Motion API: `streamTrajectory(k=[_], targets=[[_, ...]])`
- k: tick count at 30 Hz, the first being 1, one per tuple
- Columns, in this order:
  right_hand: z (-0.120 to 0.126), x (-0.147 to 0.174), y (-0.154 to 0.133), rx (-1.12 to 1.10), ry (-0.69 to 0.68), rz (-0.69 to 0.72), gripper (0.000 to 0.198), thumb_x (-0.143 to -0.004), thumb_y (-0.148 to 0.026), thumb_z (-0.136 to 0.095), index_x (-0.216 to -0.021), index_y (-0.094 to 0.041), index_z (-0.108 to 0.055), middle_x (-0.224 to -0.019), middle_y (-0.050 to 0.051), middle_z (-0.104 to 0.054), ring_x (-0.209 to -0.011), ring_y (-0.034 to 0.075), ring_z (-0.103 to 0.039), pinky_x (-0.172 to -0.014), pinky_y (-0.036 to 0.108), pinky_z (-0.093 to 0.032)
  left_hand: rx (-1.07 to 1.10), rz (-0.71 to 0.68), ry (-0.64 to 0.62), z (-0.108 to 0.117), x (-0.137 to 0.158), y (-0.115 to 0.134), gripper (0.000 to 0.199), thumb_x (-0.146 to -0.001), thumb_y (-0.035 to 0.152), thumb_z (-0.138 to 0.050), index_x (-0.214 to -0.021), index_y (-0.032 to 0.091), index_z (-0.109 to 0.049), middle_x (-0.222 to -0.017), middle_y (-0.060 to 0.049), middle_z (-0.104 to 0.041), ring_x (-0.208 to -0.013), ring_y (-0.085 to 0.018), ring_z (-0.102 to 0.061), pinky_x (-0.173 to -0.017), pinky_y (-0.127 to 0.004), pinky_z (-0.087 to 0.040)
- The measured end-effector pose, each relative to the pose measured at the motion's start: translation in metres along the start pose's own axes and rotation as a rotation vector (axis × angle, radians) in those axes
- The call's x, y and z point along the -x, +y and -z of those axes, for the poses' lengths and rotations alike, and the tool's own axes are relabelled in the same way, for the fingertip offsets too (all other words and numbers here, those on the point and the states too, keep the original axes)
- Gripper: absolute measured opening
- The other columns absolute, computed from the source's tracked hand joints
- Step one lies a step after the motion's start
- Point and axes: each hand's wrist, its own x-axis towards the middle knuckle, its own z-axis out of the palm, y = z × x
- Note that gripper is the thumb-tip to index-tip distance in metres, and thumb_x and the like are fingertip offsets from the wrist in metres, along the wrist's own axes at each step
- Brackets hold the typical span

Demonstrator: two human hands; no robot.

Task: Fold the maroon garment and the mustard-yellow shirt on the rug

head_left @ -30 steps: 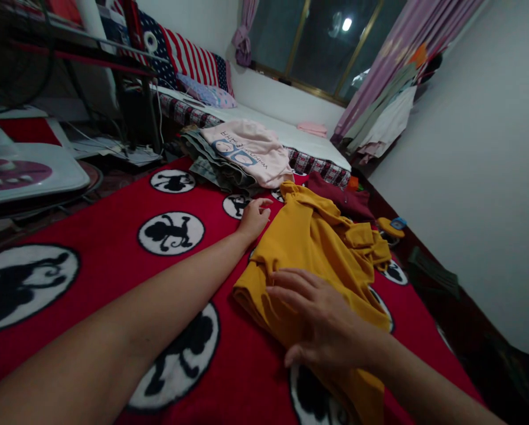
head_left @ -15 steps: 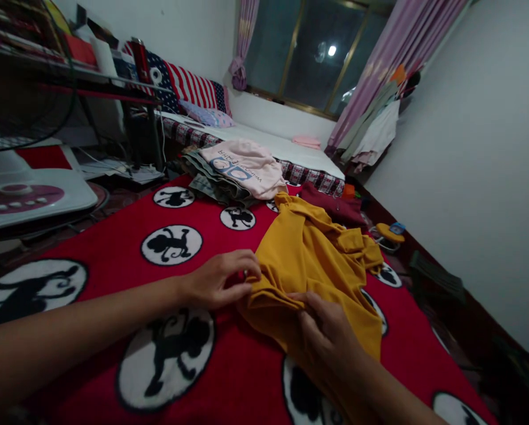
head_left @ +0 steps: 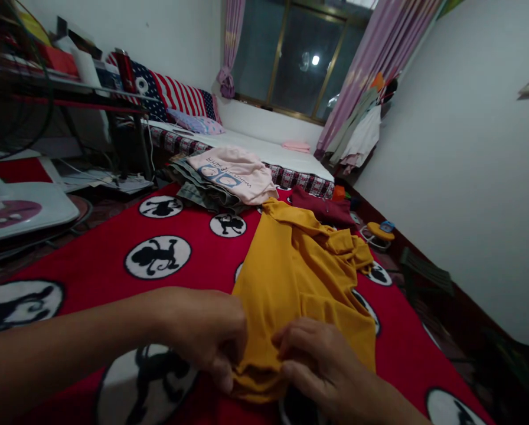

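Note:
A mustard-yellow garment (head_left: 277,265) lies stretched out over a red blanket (head_left: 193,260) printed with black monkeys in white circles. At its near end, my left hand (head_left: 206,330) is closed on the left corner of the hem, fingers curled and thumb beneath. My right hand (head_left: 313,354) grips the hem a little to the right, its fingertips bent onto the fabric. Between the two hands the hem sags in a short fold. Part of the cloth is hidden under my right hand.
Beyond the yellow garment lie a folded pink shirt (head_left: 233,174) on greenish clothes (head_left: 202,192) and a dark red garment (head_left: 320,206). A fan base (head_left: 25,203) stands at left, a small stool (head_left: 426,271) at right. A bed (head_left: 247,147) is by the window.
Both hands have drawn the hem toward me, and the garment's left side now lies longer and flatter. The bunched folds near the hands have opened out. The view has shifted slightly right.

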Motion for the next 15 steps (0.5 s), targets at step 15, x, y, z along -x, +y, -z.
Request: streamTrajectory(k=[15], targets=[[0.079,-0.093,0.18,0.494,0.642,-0.375,0.032,-0.079,-0.007,-0.04,-0.088,-0.014,-0.069,-0.102,0.013,-0.068,-0.1,0.023,-0.062,-0.092,0.038,-0.047,-0.246,0.187,0.931,-0.02,-0.144,-0.087,0.023,-0.087,0.024,-0.057,-0.109,0.017,-0.064,-0.119,-0.011,-0.057,-0.112,-0.025,-0.053,-0.099,-0.039,-0.043]])
